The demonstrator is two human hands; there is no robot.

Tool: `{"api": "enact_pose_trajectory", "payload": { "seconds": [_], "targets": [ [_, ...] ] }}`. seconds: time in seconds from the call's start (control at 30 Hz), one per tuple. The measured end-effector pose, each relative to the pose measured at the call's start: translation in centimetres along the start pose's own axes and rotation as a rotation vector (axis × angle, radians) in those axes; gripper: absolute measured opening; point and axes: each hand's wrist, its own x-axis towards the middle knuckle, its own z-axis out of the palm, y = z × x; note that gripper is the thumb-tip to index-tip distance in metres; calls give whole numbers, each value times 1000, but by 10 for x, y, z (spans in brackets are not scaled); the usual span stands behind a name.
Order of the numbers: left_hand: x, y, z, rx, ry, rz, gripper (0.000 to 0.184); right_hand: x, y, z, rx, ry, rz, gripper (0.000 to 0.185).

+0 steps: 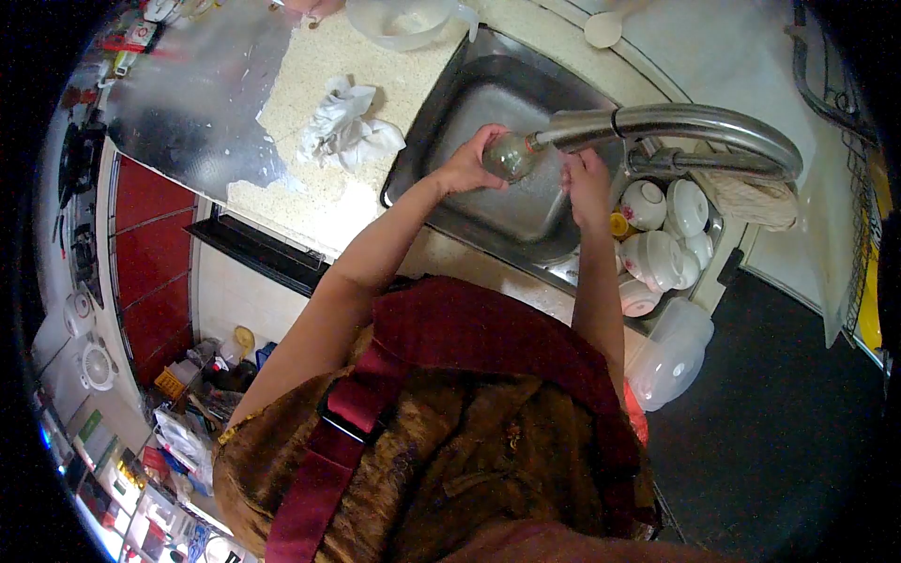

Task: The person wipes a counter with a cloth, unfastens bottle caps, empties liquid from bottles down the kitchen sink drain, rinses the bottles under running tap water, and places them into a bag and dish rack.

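Note:
Over the metal sink, my left hand is wrapped round a clear, rounded glass vessel. The vessel is tilted, with its mouth end beside the tip of the curved metal faucet. My right hand is a little to the right, just below the faucet spout, with its fingers curled together. Whether those fingers hold anything is hidden. A gap lies between my right hand and the glass.
Stacked bowls fill the sink's right side, beside a clear plastic container. A crumpled white cloth lies on the left counter. Behind it is a translucent bowl. A folded cloth sits behind the bowls.

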Motion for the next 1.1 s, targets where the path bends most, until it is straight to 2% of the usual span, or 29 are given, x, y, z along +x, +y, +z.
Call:
{"api": "enact_pose_trajectory", "payload": {
  "seconds": [0.03,0.13,0.2,0.27,0.33,0.47,0.53,0.6,0.73,0.83,0.9,1.0,1.1],
  "targets": [
    [1,-4,-1,23,-9,0,97,2,3,0,-130,1,-30,18],
    [3,-9,-4,21,-49,-28,98,3,-18,19,-311,-70,-408,24],
    [4,1,-8,-72,-82,-78,99,16,-11,32,-134,-87,-443,28],
    [3,8,-12,-251,-175,-87,97,22,-6,35,-44,-138,-345,31],
    [-1,20,-15,-385,-242,-136,95,12,-34,32,-48,-218,-106,35],
    [-12,38,-16,-590,-300,-320,87,10,-40,33,68,-227,-39,33],
    [-13,30,-16,-650,-275,-329,83,9,-38,32,70,-198,-38,35],
    [-13,11,-12,-659,-218,-247,80,7,-33,31,124,-194,-13,34],
    [-13,3,-19,-507,-226,-256,81,6,-24,32,158,-216,-133,30],
    [-6,-5,-25,-451,-293,-281,86,4,-18,29,233,-220,-83,25],
    [-2,0,-24,-391,-302,-255,93,2,-17,35,204,-198,-211,26],
    [-11,12,-2,98,-14,-49,92,2,-13,42,176,-212,-301,26],
    [-7,5,12,164,181,59,99,-1,-11,44,223,-212,-292,26]
  ]
}}
